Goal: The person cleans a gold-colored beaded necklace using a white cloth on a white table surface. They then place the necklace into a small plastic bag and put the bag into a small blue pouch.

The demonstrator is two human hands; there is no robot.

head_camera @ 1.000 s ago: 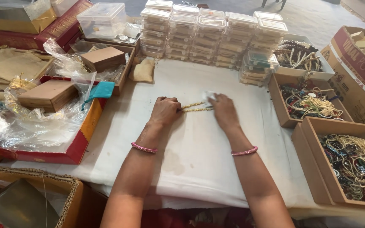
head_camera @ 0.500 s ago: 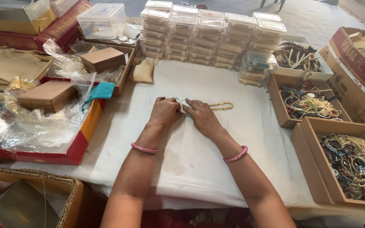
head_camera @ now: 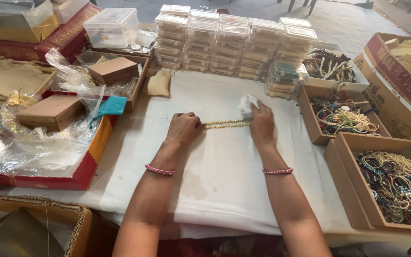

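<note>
While the left hand (head_camera: 182, 128) pins one end of a thin gold chain (head_camera: 226, 124) against the white cloth (head_camera: 224, 176) on the desk, the right hand (head_camera: 261, 124) presses down at the other end, with a small white wad (head_camera: 247, 103) of cloth or tissue bunched under its fingers. The chain lies stretched straight between the two hands, doubled so that two fine strands run side by side. Left grip: fingers curled together and closed down on the chain's end. Right grip: fingers closed on the white wad, its heel over the chain; whether it also pinches the chain itself I cannot tell.

Judging by its look, the chain is light, limp and slippery: it will sag, kink or tangle once tension goes, and fine links could snag or bend under a hard pull. The ends are the sensible places to hold it, pressed flat rather than pinched mid-length, with any wiping run along the strands.

Beyond the right hand stand stacked clear plastic boxes (head_camera: 243, 40). Out to the right hand's side sit open cardboard boxes of beaded jewellery (head_camera: 391, 183). Away past the left hand lie crumpled clear plastic (head_camera: 34, 143), a small brown box (head_camera: 53, 110) and a tan pouch (head_camera: 159, 84).
</note>
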